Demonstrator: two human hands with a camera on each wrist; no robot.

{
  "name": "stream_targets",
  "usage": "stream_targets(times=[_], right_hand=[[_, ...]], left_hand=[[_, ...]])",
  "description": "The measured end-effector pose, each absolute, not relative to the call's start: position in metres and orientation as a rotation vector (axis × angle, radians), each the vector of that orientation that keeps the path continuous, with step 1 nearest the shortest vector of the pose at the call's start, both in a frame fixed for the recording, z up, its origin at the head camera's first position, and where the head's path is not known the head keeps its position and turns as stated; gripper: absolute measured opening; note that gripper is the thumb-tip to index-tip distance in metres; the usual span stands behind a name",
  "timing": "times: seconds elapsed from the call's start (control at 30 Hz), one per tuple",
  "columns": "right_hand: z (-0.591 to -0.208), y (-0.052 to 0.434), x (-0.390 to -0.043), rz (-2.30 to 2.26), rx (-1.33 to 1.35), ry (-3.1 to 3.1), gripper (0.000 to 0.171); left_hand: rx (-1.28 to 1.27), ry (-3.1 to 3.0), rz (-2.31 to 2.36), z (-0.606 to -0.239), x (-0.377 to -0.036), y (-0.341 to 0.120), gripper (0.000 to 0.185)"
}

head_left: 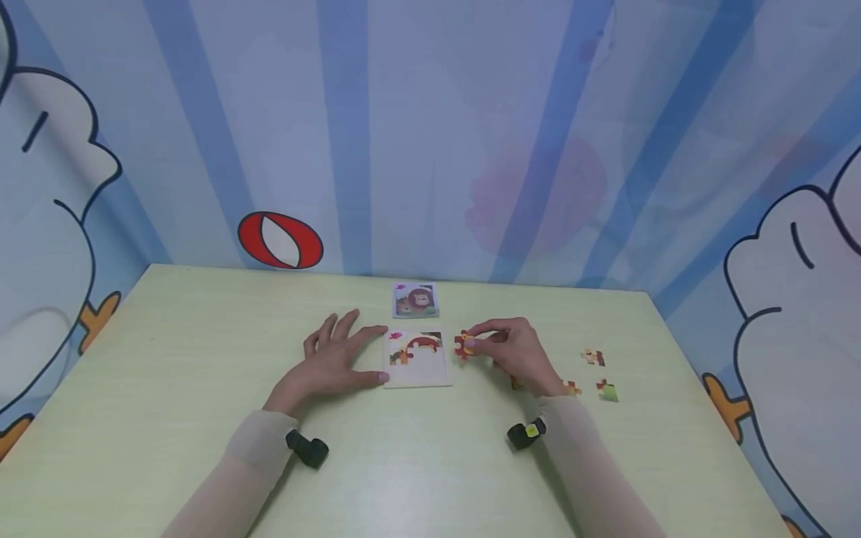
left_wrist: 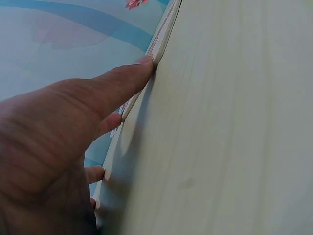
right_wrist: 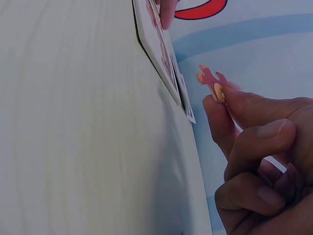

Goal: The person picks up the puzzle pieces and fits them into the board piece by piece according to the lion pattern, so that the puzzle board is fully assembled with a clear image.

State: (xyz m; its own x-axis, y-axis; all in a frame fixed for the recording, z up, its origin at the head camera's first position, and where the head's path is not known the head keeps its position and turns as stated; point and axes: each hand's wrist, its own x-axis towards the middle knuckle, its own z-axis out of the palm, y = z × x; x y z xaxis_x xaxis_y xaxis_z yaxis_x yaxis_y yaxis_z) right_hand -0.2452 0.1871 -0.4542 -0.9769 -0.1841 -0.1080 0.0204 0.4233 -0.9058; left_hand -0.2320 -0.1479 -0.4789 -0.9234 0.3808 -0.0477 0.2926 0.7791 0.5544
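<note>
Right hand (head_left: 514, 355) pinches piece (right_wrist: 211, 82) by its edge, thumb against fingertips; piece thin, light, stiff. Left hand (head_left: 332, 362) flat, fingers straight, fingertips against board (head_left: 420, 370) edge.

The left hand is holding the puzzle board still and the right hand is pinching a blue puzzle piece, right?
Not quite: the piece is red and orange, not blue, as the right wrist view shows. The left hand does steady the puzzle board, and the right hand does pinch the puzzle piece in its fingers.

Sheer beige sleeves (head_left: 258, 448), small black wrist cameras (head_left: 308, 449) — one yellow-marked
</note>
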Motion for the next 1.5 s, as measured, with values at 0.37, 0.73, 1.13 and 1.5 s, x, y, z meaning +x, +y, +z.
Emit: stream_targets(times=[0.37, 0.73, 1.13, 1.5], right_hand=[[-0.458, 0.161, -0.251, -1.56, -0.141, 2.49, 0.01], [-0.466, 0.147, -0.255, -1.637, -0.16, 2.411, 0.017], [-0.467, 0.134, -0.255, -1.623, -0.157, 2.406, 0.016], [-0.468, 0.12, -0.257, -1.566, -0.133, 2.436, 0.016]], left_hand=[[0.527, 2.812, 0.832, -0.479, -0.232, -0.147, 0.08], [0.52, 2.812, 0.821, -0.478, -0.232, -0.147, 0.08], [0.514, 2.816, 0.807, -0.479, -0.233, -0.147, 0.08], [0.518, 2.823, 0.8, -0.48, -0.233, -0.147, 0.08]])
